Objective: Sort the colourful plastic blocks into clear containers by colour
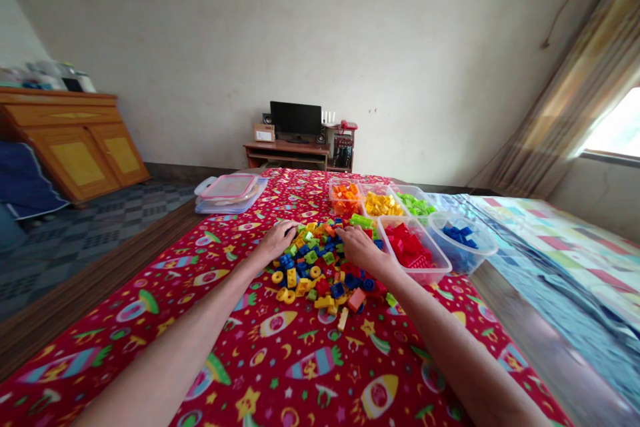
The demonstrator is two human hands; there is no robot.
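A loose heap of toy building bricks (311, 257) in blue, yellow, green, red and orange lies on the red cloth. At its left edge, my left hand (278, 241) rests with fingers bent and apart, close to blue and yellow bricks; nothing is visibly held. My right hand (361, 249) reaches over the heap's right side, its fingers spread down among the bricks near an orange brick (329, 230). Some of its fingertips are hidden. Just right of that hand stands a clear box of red bricks (411, 247).
Behind stand clear containers of orange bricks (345, 193), yellow bricks (383, 204) and green bricks (416, 204). A round tub of blue bricks (459, 236) is at right. Stacked lids (231, 188) lie at the far left of the patterned cloth (310, 363). A monitor (296, 119) stands beyond.
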